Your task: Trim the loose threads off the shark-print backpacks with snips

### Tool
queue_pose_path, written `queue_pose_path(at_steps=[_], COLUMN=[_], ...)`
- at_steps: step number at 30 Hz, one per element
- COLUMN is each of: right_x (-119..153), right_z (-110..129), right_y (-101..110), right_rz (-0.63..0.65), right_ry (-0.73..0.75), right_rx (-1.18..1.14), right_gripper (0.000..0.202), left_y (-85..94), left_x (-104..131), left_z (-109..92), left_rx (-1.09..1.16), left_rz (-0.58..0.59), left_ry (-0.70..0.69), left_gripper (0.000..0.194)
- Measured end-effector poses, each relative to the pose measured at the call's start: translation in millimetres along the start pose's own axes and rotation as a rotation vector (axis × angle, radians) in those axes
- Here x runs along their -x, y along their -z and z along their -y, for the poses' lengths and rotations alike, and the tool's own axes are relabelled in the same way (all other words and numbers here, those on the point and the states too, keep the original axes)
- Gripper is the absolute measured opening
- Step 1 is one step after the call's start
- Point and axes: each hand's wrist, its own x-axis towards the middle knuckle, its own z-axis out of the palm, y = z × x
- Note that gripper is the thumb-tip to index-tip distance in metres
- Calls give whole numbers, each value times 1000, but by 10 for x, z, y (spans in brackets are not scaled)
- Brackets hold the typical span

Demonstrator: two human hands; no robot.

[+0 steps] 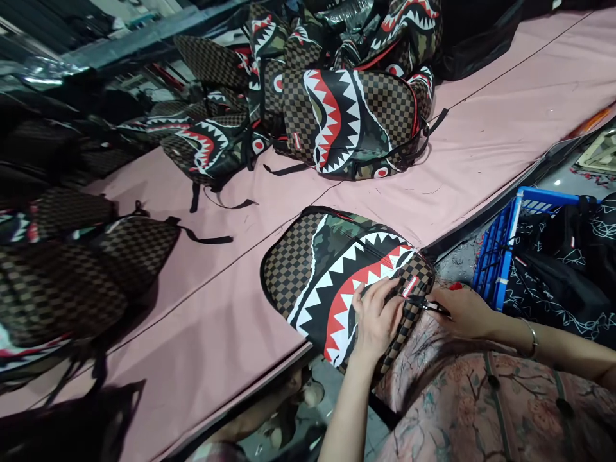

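A backpack (308,269) with brown checks, camouflage and a red-and-white shark mouth lies at the table's near edge, partly overhanging it toward my lap. My left hand (378,317) rests on its front panel with fingers spread, beside a small red label (409,287). In my right hand (462,312) is a pair of thread snips (436,307), dark-handled, their tips pointing at the bag close to the label. My fingers partly cover the snips, and whether a thread lies between the blades is too small to tell.
Similar backpacks (337,122) pile up across the pink-covered table (231,295), with more checked bags (58,282) at the left. To the right, below the table edge, stands a blue crate (510,250) holding black bags with white line patterns (568,269).
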Motion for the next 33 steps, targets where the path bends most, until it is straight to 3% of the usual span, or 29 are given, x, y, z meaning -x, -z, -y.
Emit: queue_pose_path(at_steps=[5, 10, 12, 15, 18, 20, 22, 24, 27, 33], right_x=[-67, -122, -148, -238, -394, -500, -586, -649, -726, -859], right_z=[240, 345, 265, -47, -486, -737, -890, -939, -888, -808], right_y=[22, -15, -15, 21, 102, 161, 210, 249, 307, 400], right_rz=[-9, -24, -52, -190, -308, -276, -188, -109, -56, -17], right_ry=[-15, -53, -40, 79, 215, 217, 223, 266, 362, 499], right_rx=[138, 89, -29, -280, -423, -442, -435, -421, -394, -306], right_gripper=[21, 17, 14, 17, 20, 18, 16, 16, 17, 20], left_y=[3, -1, 31, 127, 224, 250, 234, 188, 119, 120], left_x=[-16, -15, -10, 9, 45, 84, 141, 215, 325, 404], left_z=[-23, -41, -55, -118, -232, -297, -327, -325, -316, -385], left_rx=[-26, -56, -29, 140, 326, 369, 400, 423, 416, 424], left_rz=[-47, -23, -57, -112, -5, 75, 56, -54, -215, -305], left_ry=[-33, -13, 52, 141, 214, 282, 366, 494, 698, 834], left_gripper=[16, 20, 18, 12, 23, 34, 24, 6, 14, 16])
